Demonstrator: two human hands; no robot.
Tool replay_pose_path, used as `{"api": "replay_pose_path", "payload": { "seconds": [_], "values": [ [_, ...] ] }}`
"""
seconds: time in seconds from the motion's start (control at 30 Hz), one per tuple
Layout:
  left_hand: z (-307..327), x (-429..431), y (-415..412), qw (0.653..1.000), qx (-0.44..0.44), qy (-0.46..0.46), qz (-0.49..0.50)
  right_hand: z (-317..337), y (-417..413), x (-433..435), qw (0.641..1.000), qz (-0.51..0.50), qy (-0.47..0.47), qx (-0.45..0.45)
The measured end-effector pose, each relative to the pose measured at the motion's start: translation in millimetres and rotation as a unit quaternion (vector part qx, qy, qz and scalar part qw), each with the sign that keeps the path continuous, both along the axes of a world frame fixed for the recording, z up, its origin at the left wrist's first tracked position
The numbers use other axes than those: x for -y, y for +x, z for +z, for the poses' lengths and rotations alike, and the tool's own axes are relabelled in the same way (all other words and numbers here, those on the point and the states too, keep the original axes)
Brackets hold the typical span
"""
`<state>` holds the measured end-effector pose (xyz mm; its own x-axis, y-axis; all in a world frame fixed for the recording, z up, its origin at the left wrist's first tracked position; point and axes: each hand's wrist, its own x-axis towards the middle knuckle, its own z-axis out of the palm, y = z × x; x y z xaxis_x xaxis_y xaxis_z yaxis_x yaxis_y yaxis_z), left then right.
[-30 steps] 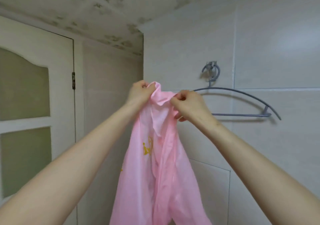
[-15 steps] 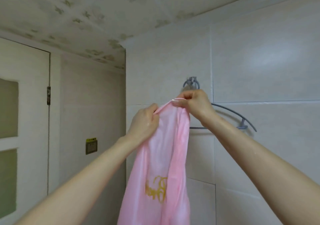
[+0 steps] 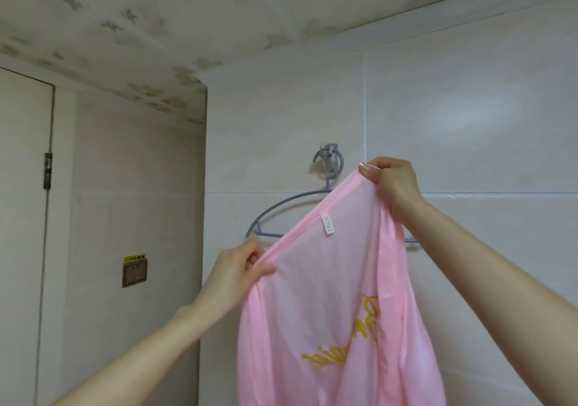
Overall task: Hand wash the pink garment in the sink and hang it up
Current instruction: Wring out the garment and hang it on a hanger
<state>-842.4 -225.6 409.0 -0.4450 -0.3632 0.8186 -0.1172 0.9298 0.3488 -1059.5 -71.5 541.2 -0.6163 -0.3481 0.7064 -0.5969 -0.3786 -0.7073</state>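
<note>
The pink garment [image 3: 331,305] hangs in front of me, thin and see-through, with yellow print and a small white label near its top hem. My left hand [image 3: 239,268] pinches the hem at its lower left end. My right hand [image 3: 391,183] grips the hem's upper right end, held high. The hem is stretched taut on a slant between them. Behind the cloth a grey hanger [image 3: 281,208] hangs on a wall hook [image 3: 328,161]; its right half is hidden by the garment and my right arm.
White tiled wall [image 3: 453,108] lies straight ahead, with a wall corner at the left. A door [image 3: 22,218] with a hinge stands at far left. A small wall switch plate [image 3: 134,271] with a yellow label sits beside it. The sink is out of view.
My hands have spread apart, stretching the garment's hem wide and slanted. The right hand moved to the right of the hook, the left dropped lower. The view shifted left, so the hanger sits more to the right.
</note>
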Motion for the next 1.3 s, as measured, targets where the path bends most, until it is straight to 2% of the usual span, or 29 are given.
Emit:
{"api": "replay_pose_path", "payload": {
  "seconds": [0.07,0.1,0.13,0.17,0.2,0.27,0.3,0.33,0.37,0.43,0.5,0.57,0.63,0.7,0.77,0.87,1.0,1.07,1.2,1.3],
  "values": [
    [12,8,-7,0.98,-0.046,0.175,-0.084,-3,-5,-2,1.0,0.011,-0.007,0.002],
    [18,9,-9,0.967,-0.052,0.228,-0.104,-5,-7,-4,1.0,0.021,-0.009,0.004],
    [21,15,-12,0.966,-0.052,0.231,-0.103,-7,-8,-7,0.999,0.035,-0.009,0.01],
    [25,22,-15,0.979,-0.036,0.189,-0.065,-10,-9,-10,0.998,0.053,-0.005,0.022],
    [27,31,-19,0.991,-0.015,0.132,-0.004,-13,-10,-14,0.996,0.075,0.004,0.04],
    [30,39,-23,0.994,-0.005,0.043,0.102,-24,-10,-22,0.989,0.123,0.034,0.079],
    [29,43,-26,0.994,-0.015,0.068,0.087,-31,-9,-26,0.983,0.149,0.05,0.096],
    [27,45,-27,0.99,-0.028,0.133,0.037,-39,-6,-29,0.976,0.176,0.063,0.113],
    [24,43,-31,0.975,-0.042,0.218,-0.02,-47,-6,-32,0.968,0.202,0.078,0.127],
    [17,38,-39,0.919,-0.059,0.364,-0.135,-67,-5,-35,0.948,0.253,0.124,0.151],
    [8,38,-45,0.897,-0.089,0.397,-0.172,-91,-8,-31,0.926,0.286,0.191,0.158],
    [-5,49,-48,0.938,-0.094,0.318,-0.103,-112,-14,-23,0.913,0.296,0.227,0.169],
    [-21,67,-51,0.981,-0.045,0.189,0.003,-126,-22,-11,0.908,0.286,0.224,0.209],
    [-37,84,-54,0.991,-0.007,0.128,0.041,-131,-29,1,0.902,0.282,0.184,0.27],
    [-45,100,-55,0.992,-0.003,0.114,0.05,-132,-32,14,0.908,0.283,0.112,0.289],
    [-48,122,-60,0.994,0.007,0.095,0.053,-129,-30,35,0.935,0.241,0.031,0.257],
    [-49,151,-64,0.997,0.058,0.033,0.04,-128,-20,51,0.967,0.147,-0.003,0.207],
    [-40,164,-67,0.997,0.061,0.023,0.033,-129,-16,50,0.969,0.144,-0.013,0.202],
    [1,176,-72,0.996,0.035,0.08,0.004,-124,-14,46,0.964,0.151,-0.027,0.219],
    [43,175,-77,0.998,0.019,0.06,-0.014,-119,-16,46,0.966,0.123,-0.037,0.225]
  ]
}}
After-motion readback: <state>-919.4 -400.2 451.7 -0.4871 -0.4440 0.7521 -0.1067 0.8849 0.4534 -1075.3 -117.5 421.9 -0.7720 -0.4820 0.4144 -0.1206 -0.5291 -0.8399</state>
